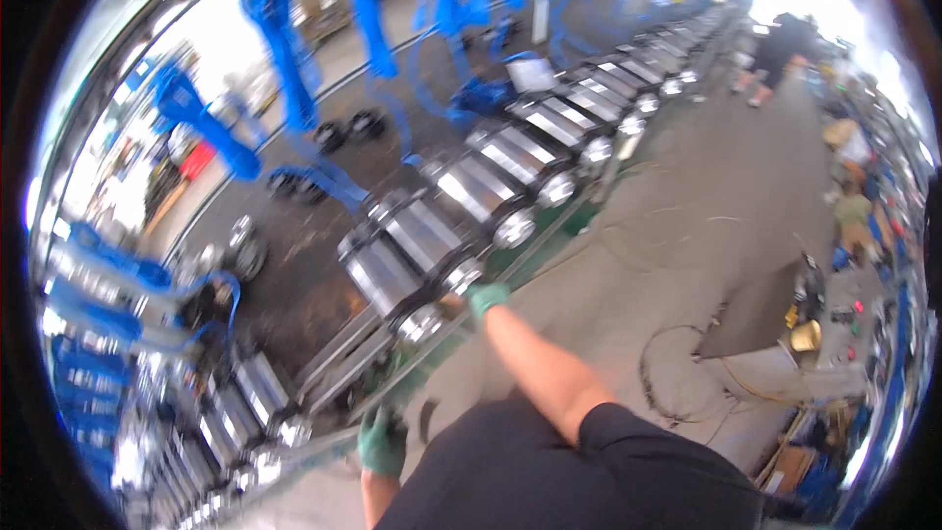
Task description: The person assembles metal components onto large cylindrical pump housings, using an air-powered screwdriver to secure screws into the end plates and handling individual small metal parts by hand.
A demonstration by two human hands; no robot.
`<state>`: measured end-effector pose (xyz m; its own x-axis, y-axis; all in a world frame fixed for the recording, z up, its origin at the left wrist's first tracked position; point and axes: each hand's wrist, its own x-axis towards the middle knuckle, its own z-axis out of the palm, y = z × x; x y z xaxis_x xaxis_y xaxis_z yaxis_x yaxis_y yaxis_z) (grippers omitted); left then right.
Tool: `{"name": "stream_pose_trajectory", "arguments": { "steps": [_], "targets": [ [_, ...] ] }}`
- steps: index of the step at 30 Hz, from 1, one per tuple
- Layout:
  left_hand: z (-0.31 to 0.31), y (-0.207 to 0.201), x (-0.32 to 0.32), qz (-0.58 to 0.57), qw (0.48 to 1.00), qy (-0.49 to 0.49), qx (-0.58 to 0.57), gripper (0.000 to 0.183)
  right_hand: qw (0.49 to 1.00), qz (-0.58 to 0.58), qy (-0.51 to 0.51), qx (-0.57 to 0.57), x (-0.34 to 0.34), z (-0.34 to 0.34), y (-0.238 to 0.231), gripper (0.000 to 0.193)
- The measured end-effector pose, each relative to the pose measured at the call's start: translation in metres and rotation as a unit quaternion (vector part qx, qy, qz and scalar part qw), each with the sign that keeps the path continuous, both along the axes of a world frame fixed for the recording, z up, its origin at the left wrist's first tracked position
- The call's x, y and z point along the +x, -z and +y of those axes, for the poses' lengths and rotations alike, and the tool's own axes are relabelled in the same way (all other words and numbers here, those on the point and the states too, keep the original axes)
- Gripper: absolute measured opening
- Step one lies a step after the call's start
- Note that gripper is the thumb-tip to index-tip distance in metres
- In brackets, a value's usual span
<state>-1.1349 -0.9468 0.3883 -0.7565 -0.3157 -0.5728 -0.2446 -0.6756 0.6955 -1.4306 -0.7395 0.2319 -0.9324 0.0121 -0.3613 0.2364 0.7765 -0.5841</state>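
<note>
My right hand [488, 300], in a green glove, reaches out to the shiny round end of a silver cylindrical metal part [420, 234] in the row. It seems to touch that end, but its fingers are hidden and smeared. A similar silver cylinder [381, 270] lies right beside it on the near side. My left hand [382, 442], also in a green glove, hangs low by the line's near rail [339, 420]. Nothing shows in it, and blur hides how its fingers are set.
More silver cylinders [510, 155] run along the line to the far right and near left. Blue hanging tools [285, 54] with hoses hang over the dark bench. A metal cabinet [760, 373] stands at right on the grey floor. A person [782, 51] is far back.
</note>
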Motion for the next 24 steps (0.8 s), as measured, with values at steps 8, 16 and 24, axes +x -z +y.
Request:
{"name": "stream_pose_trajectory", "arguments": {
  "steps": [8,16,24],
  "targets": [
    [-0.021,0.035,0.012,0.08,0.994,0.016,0.076,0.022,0.743,-0.108,0.413,-0.516,0.001,-0.019,0.01,0.02],
    [-0.045,0.068,0.008,0.054,0.994,0.079,0.049,0.023,0.77,-0.051,0.401,-0.493,-0.004,-0.017,0.033,0.017],
    [-0.049,0.081,0.011,0.041,0.996,0.058,0.061,0.021,0.752,-0.108,0.366,-0.537,0.015,-0.009,-0.009,0.023]
  ]
}}
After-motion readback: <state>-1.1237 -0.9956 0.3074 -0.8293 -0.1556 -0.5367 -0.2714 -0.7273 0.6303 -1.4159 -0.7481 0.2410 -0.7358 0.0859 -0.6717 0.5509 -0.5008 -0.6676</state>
